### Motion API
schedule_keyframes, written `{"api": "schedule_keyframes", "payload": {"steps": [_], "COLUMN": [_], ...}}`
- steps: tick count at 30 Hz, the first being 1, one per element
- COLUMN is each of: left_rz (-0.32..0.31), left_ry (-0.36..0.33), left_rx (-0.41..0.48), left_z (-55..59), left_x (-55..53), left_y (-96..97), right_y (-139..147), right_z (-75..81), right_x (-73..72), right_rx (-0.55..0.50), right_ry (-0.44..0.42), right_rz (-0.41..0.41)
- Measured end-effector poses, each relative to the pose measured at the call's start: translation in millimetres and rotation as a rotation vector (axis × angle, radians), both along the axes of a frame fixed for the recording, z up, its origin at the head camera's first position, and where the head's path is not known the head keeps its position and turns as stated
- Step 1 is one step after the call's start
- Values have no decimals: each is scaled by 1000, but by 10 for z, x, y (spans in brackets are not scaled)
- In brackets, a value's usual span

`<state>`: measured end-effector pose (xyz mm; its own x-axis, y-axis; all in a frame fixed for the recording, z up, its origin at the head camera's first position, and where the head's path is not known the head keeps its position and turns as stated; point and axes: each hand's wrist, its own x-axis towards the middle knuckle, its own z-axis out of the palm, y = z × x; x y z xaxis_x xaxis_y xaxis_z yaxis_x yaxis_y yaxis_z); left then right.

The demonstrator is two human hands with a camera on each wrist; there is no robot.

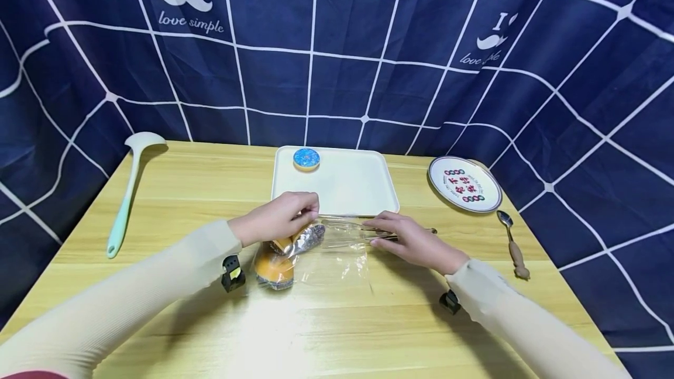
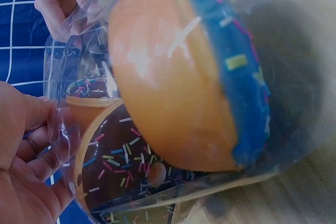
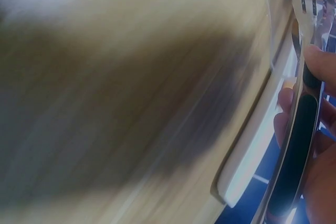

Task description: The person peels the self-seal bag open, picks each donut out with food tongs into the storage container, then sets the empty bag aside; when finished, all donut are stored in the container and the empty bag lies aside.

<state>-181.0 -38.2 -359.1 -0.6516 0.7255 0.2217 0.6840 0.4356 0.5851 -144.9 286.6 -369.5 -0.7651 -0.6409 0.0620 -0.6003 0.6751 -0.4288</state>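
A clear plastic bag (image 1: 337, 259) with several toy donuts (image 1: 276, 268) in it lies in front of me on the table. My left hand (image 1: 284, 215) pinches the bag near its upper edge, beside the donuts. Through the plastic, the left wrist view shows a blue-iced donut (image 2: 210, 77) and brown-iced ones with sprinkles (image 2: 121, 161). My right hand (image 1: 413, 240) grips metal tongs (image 3: 294, 150) with dark handle inlays and a fork-like tip. The tongs point left into the bag, toward the donuts.
Behind the bag is a white tray (image 1: 358, 186) with a blue donut (image 1: 306, 159) on it. To the right are a printed plate (image 1: 464, 183) and a wooden-handled spoon (image 1: 513, 244). A ladle (image 1: 129, 192) lies at the left. A dark blue curtain (image 1: 279, 81) surrounds the table.
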Motion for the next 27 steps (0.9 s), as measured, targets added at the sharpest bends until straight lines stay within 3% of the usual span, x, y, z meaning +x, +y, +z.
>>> {"api": "schedule_keyframes", "payload": {"steps": [12, 27], "left_rz": [3, -20], "left_ry": [8, 9], "left_rx": [0, 13], "left_z": [-2, -18], "left_x": [-5, 6], "left_y": [15, 13], "right_y": [-137, -96], "right_z": [-2, -1], "right_x": [-67, -66], "right_rx": [-16, -44], "right_ry": [-11, -5], "right_rz": [28, 56]}}
